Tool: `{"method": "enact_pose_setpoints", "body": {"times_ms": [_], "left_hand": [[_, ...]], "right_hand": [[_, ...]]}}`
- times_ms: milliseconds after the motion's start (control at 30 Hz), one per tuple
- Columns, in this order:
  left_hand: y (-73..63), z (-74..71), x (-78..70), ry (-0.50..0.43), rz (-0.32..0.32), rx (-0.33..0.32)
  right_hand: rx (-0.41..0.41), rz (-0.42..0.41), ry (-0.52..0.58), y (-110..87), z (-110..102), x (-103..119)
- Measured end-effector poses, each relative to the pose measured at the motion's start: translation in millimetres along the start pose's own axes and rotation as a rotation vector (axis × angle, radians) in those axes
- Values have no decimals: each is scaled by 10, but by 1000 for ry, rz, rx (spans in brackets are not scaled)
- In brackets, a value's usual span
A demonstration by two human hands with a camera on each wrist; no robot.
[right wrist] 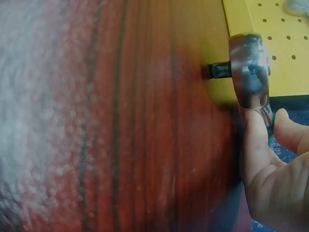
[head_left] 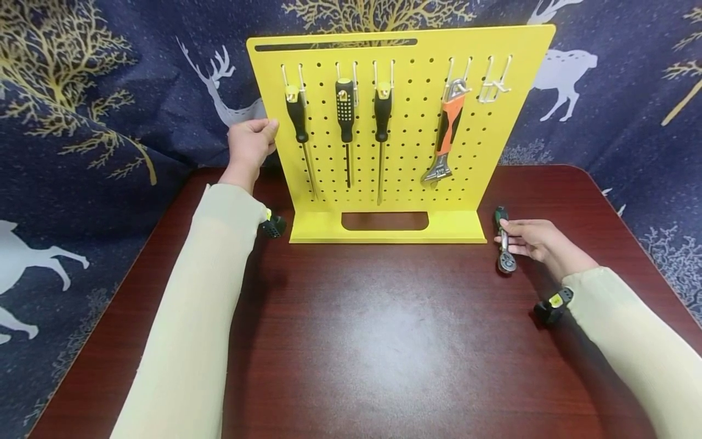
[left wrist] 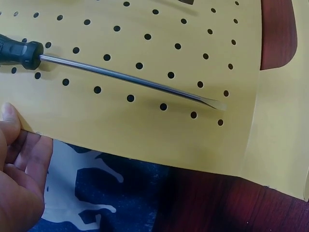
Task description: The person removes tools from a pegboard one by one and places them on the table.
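Note:
My left hand pinches the left edge of a yellow pegboard, thumb on the front and fingers behind. Beside it hangs a flat-tipped screwdriver with a black and yellow handle. At the board's right side, my right hand holds a ratchet wrench between thumb and fingers, low over the table. Its chrome head points toward me and its green-ended handle points away. In the right wrist view, the square drive of the ratchet wrench faces left, toward the tabletop.
Two more screwdrivers, one centre-left and one nearer the middle, hang on white hooks. An orange and black adjustable wrench hangs right of them, with white hooks beyond. The board stands on a dark red wooden table before a patterned cloth.

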State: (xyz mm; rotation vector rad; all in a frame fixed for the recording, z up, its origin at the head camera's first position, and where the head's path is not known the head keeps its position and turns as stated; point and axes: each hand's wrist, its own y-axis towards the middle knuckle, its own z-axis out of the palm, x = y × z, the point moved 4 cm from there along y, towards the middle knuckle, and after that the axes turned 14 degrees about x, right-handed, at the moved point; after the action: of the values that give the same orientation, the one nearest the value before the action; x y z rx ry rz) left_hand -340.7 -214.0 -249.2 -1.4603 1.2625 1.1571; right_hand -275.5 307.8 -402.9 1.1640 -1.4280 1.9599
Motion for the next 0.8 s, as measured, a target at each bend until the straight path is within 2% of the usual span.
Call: {"method": "enact_pose_setpoints", "body": {"times_ms": [233,567,800], "left_hand": [[7,-3,16,-11,-2,-3],[24,-14,25,-1,-7,-6],[22,-9,22,-3,-13,-3]], "right_hand": [[-34,17,-114,10,2,7],[-110,-17,-274,-10,84,56],[-124,-1,-330,-18,101,68]]}}
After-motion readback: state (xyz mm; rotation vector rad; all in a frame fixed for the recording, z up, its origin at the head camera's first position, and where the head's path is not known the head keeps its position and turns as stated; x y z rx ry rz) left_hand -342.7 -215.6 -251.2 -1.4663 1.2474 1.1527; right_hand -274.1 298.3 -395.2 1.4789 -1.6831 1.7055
